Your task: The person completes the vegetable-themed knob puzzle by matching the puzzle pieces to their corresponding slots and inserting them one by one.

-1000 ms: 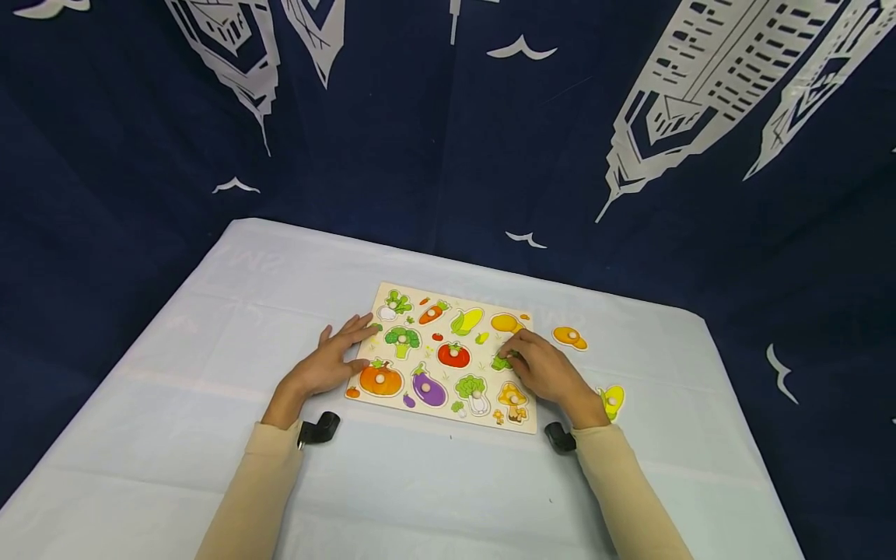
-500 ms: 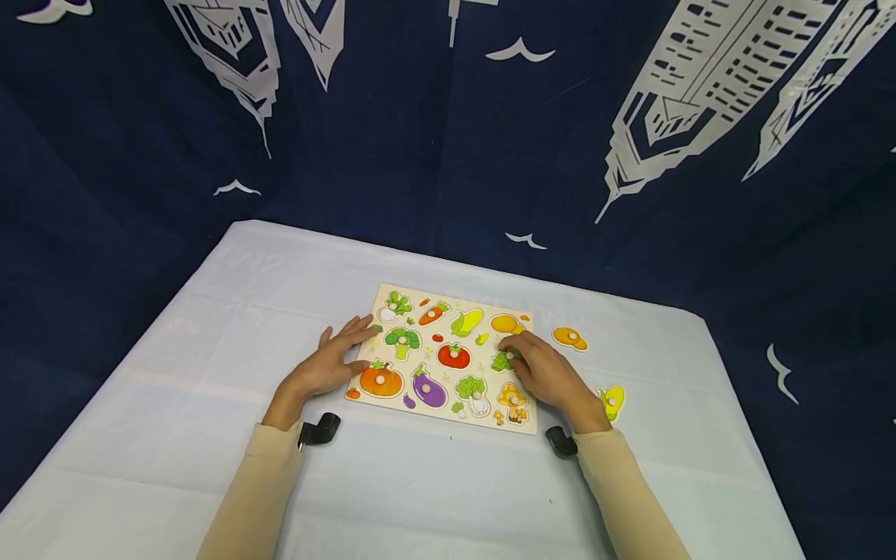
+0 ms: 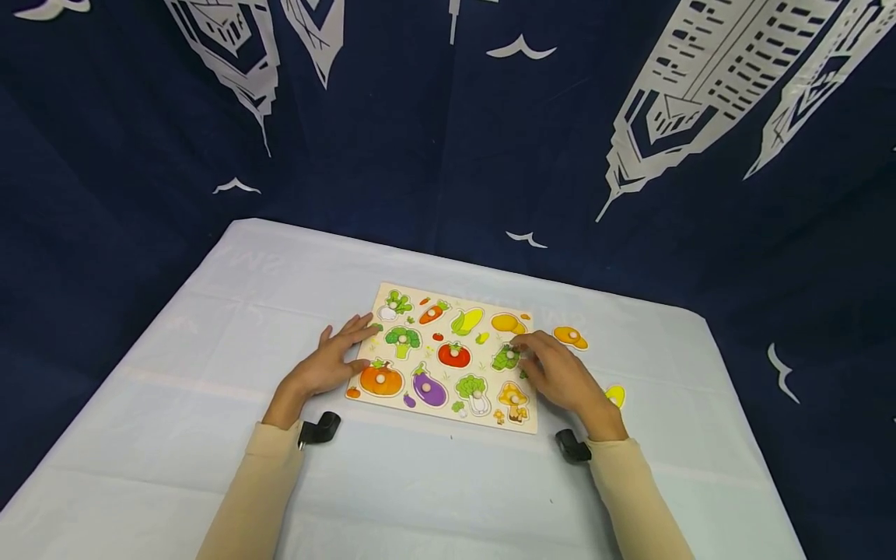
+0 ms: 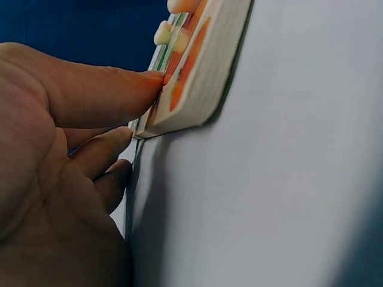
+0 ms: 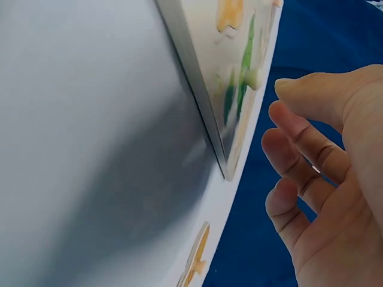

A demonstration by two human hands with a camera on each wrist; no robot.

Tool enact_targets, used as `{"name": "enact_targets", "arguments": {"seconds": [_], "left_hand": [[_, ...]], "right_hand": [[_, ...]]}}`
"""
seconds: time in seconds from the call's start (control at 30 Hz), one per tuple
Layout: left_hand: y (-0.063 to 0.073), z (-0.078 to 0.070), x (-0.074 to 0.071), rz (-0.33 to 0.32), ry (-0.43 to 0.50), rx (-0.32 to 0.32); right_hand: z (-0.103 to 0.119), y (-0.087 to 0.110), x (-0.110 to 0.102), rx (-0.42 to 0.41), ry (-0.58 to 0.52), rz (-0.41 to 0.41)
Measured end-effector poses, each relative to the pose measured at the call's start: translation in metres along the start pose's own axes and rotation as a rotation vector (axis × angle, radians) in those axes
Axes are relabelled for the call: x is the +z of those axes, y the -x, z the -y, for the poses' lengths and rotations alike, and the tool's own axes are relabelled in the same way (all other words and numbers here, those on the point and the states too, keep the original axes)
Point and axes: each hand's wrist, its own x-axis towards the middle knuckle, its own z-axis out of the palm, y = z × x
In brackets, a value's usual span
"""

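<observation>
A wooden vegetable puzzle board [image 3: 483,404] lies flat on the table. My left hand [image 3: 323,367] rests at its left edge; in the left wrist view the thumb [image 4: 114,92] touches the board's top near the corner. My right hand [image 3: 563,375] hovers by the right edge, fingers loosely bent and nothing between them. Beside its fingertips, a leafy green piece [image 3: 505,358] with a knob sits in the board. In the right wrist view, a gap separates that hand [image 5: 329,161] from the green piece's knob [image 5: 251,79]. A loose potato piece [image 3: 570,337] lies right of the board.
A yellow corn piece [image 3: 616,396] lies on the white-covered table [image 3: 448,498], partly hidden behind my right wrist. Several knobbed pieces fill the board, including a tomato [image 3: 453,355], an eggplant [image 3: 428,389] and a pumpkin [image 3: 381,380]. A dark blue curtain [image 3: 420,155] hangs behind.
My right hand has let go of the leafy green piece and drawn back to the right, covering more of the corn piece. The left hand stays in place.
</observation>
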Motion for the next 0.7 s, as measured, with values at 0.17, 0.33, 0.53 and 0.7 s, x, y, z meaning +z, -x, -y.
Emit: {"name": "enact_targets", "arguments": {"seconds": [0.17,0.33,0.53,0.7], "left_hand": [[0.000,0.000,0.000,-0.010,-0.014,-0.009],[-0.001,0.001,0.000,-0.010,-0.022,-0.015],[-0.002,0.001,0.001,0.005,-0.016,-0.020],[-0.002,0.000,0.000,0.006,-0.017,-0.034]], "right_hand": [[-0.005,0.003,-0.005,0.002,0.004,-0.017],[-0.014,0.011,-0.009,0.016,-0.022,-0.031],[-0.024,0.021,-0.013,0.047,-0.047,-0.046],[-0.033,0.027,-0.015,0.052,-0.052,-0.049]]}}
